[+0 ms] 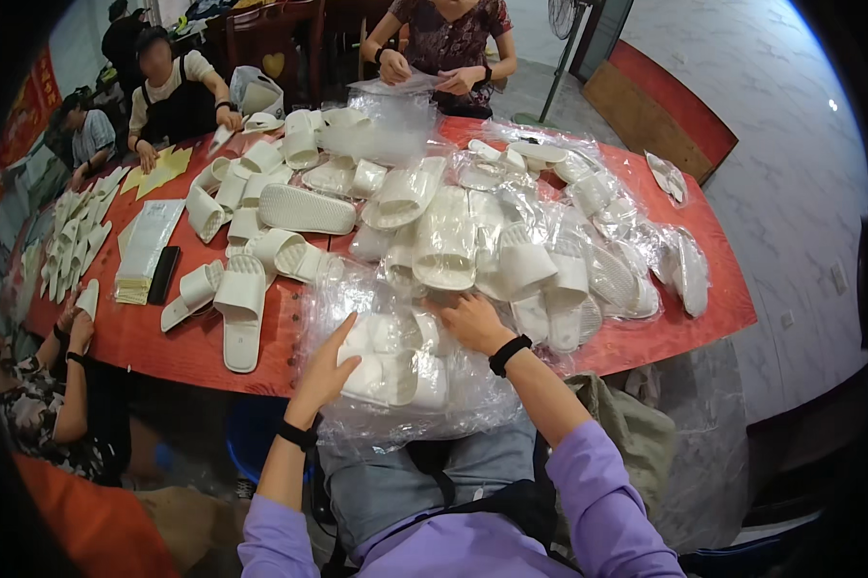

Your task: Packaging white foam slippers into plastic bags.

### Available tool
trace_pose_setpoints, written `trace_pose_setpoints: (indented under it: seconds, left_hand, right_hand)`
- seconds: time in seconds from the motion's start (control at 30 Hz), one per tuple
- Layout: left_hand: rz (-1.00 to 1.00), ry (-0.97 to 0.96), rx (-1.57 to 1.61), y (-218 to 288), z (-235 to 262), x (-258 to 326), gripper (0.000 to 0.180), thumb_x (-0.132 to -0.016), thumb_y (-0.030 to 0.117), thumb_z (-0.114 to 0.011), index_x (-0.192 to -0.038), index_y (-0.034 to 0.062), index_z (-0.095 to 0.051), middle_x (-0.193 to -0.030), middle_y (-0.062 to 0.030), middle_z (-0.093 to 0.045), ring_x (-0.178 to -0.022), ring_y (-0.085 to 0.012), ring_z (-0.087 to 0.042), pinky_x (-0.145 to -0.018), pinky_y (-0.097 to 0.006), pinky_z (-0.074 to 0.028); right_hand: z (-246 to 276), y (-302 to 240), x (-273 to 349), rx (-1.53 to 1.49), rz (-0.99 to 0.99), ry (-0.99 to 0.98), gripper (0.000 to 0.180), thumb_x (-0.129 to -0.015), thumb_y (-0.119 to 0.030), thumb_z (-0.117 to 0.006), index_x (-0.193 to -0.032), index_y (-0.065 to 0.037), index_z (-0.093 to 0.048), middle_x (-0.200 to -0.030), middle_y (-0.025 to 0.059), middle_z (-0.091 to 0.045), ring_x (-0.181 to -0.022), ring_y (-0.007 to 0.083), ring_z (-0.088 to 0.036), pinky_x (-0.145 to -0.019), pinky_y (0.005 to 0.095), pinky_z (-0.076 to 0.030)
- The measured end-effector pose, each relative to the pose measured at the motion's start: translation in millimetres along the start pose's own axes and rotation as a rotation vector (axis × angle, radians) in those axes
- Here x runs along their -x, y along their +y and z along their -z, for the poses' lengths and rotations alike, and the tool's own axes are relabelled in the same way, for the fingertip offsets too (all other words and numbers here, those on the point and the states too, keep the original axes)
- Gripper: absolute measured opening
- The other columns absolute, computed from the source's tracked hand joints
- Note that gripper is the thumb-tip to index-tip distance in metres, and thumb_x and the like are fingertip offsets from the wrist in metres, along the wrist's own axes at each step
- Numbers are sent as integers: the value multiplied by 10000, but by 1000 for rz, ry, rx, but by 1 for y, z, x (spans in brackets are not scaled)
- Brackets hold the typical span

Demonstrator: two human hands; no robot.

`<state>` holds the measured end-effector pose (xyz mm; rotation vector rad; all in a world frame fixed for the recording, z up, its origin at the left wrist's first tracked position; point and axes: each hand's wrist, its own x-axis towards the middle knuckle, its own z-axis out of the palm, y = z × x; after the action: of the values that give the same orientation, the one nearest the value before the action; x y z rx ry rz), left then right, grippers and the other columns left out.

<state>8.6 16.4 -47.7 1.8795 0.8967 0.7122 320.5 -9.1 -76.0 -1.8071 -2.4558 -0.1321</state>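
Observation:
In front of me, at the table's near edge and partly over my lap, lies a clear plastic bag (pixel 463 397) with white slippers (pixel 391 358) inside. My left hand (pixel 326 374) rests along the left side of this bag, thumb and fingers apart. My right hand (pixel 476 324) reaches over the bag's far right corner, just below a plastic-wrapped slipper (pixel 445 252) on the heap. Its fingers look stretched out, their tips partly lost against the white slippers and film. Both my wrists wear black bands.
A red-covered table (pixel 708 289) carries a large heap of white slippers, many wrapped in film. At left lie loose slippers (pixel 240 313), a stack of clear bags (pixel 151 241), a black box (pixel 165 275) and yellow sheets (pixel 160 171). Several people work around the table; one opposite handles a clear bag (pixel 410 85).

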Motion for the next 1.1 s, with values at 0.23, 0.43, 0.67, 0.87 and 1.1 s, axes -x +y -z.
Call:
trace_pose_setpoints:
  seconds: [0.23, 0.43, 0.67, 0.87, 1.1]
  left_hand:
    - [225, 167, 250, -94, -17, 10, 600, -802, -7, -578, -1383, -12, -430, -1326, -164, -532, -1180, -251, -535, -997, -320, -398]
    - [132, 451, -291, -26, -20, -2, 529, -763, -3, -610, -1275, 13, -479, -1113, -146, -569, -1055, -296, -550, -888, -355, -442]
    - [-39, -39, -720, -19, -26, 15, 535, -722, 161, -714, -1218, 79, -531, -1139, -158, -508, -1097, -345, -463, -929, -466, -391]
    - [-341, -114, -698, -10, -44, -11, 588, -712, 168, -740, -1259, 72, -545, -1158, -152, -546, -1109, -298, -510, -941, -386, -423]
    - [193, -482, 609, -12, -24, -29, 238, -913, 117, -572, -1122, 7, -544, -1044, -161, -649, -976, -256, -636, -877, -372, -514]
  right_hand:
    - [40, -32, 14, -419, 43, 212, 423, -877, -165, -578, -1291, -100, -518, -1197, 183, -560, -1057, 349, -569, -858, 410, -484]
    - [9, -35, 88, -532, -196, 101, 675, -893, -446, -594, -1485, -259, -328, -1506, 246, -243, -1348, 441, -297, -1095, 547, -258]
    - [-27, -35, 91, -358, -165, 31, 704, -907, -542, -504, -1507, -263, -262, -1521, 255, -210, -1335, 473, -298, -1084, 574, -261]
    - [-23, -41, 92, -447, -216, -57, 780, -891, -606, -486, -1521, -237, -211, -1538, 239, -181, -1354, 513, -245, -1098, 598, -221]
    - [-23, -35, 87, -491, -268, -124, 824, -876, -618, -511, -1532, -259, -165, -1561, 204, -171, -1370, 504, -230, -1117, 587, -182]
